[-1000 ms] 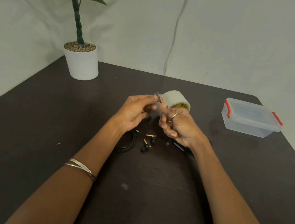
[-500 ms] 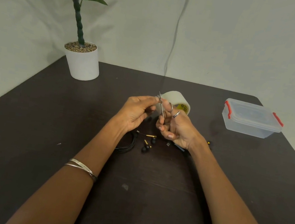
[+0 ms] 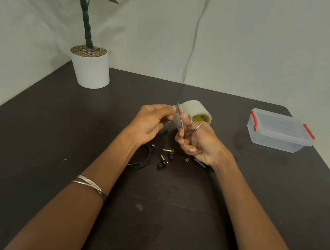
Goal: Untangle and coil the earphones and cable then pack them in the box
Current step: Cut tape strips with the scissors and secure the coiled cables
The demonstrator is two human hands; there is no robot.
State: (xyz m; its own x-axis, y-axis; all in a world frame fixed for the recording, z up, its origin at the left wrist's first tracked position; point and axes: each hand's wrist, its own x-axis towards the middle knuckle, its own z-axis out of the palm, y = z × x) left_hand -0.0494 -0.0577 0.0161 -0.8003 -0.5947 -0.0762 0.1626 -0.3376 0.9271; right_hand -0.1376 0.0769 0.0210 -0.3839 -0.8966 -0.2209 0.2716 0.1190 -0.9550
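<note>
Right hand (image 3: 199,142) fingers looped through scissors (image 3: 181,120), left hand (image 3: 151,123) pinching tape strip at blades, likely binding coiled earphones (image 3: 163,158) at six o'clock; shut box (image 3: 280,130) at three.

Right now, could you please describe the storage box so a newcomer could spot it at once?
Start at the dark table and follow its far right edge. The box sits there alone, right of the tape roll. It is the only clear plastic tub, lid on, with red clips at both ends.

Earphones (image 3: 164,159) on table (image 3: 29,148) btwn forearms, tape roll (image 3: 195,112) behind, box (image 3: 279,131) far right, plant pot (image 3: 90,67) back left
</note>
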